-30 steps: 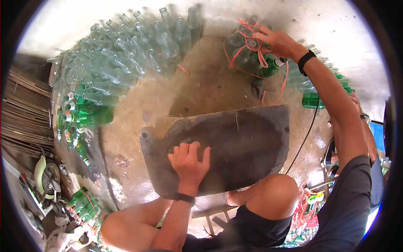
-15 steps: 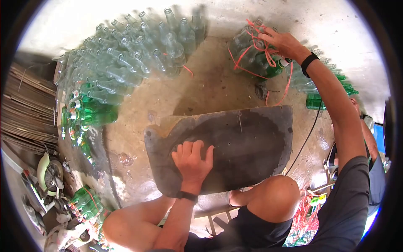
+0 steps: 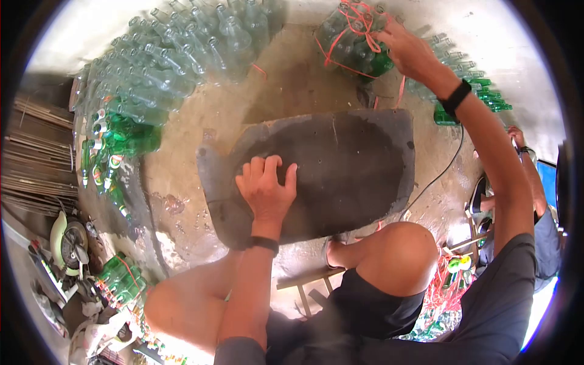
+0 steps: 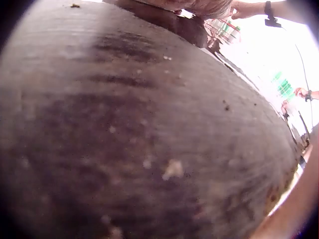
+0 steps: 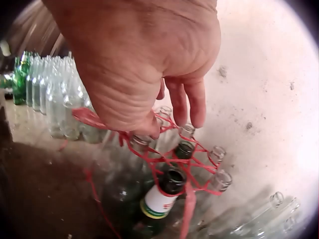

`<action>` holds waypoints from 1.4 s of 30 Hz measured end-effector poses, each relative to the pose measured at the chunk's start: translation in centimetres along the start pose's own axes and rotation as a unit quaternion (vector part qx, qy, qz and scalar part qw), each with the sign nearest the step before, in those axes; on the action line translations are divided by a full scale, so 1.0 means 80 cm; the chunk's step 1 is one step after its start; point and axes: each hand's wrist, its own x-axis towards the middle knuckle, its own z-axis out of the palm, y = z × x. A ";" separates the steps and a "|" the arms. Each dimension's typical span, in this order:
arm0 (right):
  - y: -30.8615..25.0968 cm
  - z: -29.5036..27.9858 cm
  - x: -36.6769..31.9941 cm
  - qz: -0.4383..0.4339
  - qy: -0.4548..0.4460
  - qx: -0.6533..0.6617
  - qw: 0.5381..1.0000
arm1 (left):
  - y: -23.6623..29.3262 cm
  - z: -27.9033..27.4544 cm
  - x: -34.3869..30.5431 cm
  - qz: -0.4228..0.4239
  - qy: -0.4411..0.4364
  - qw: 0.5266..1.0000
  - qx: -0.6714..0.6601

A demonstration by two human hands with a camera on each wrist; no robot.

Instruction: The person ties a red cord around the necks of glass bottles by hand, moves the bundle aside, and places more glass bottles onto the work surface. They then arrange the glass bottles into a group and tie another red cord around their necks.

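View lowered, hands (image 3: 266, 187) (image 3: 415, 56) at board (image 3: 350, 182), red string (image 5: 86, 117)

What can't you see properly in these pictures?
- Right wrist view: whether the right hand pinches the red string; its palm hides some fingers.
- Same view: the words on the bottle label, blurred; the bottle's bottom, cut off by the lower edge.
- Head view: what's under the left hand on the dark board; the hand covers it.
- Head view: what the other person holds, too small.
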 end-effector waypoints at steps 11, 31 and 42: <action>-0.141 0.001 -0.230 0.262 -0.124 0.130 0.948 | -0.031 -0.039 -0.008 -0.025 0.115 0.992 -0.047; -0.254 0.072 -0.322 0.563 0.047 0.567 0.599 | -0.153 -0.058 -0.057 -0.316 -0.006 0.947 -0.060; -0.268 0.065 -0.322 0.593 0.056 0.505 0.625 | -0.154 -0.062 -0.044 -0.296 -0.023 0.953 -0.062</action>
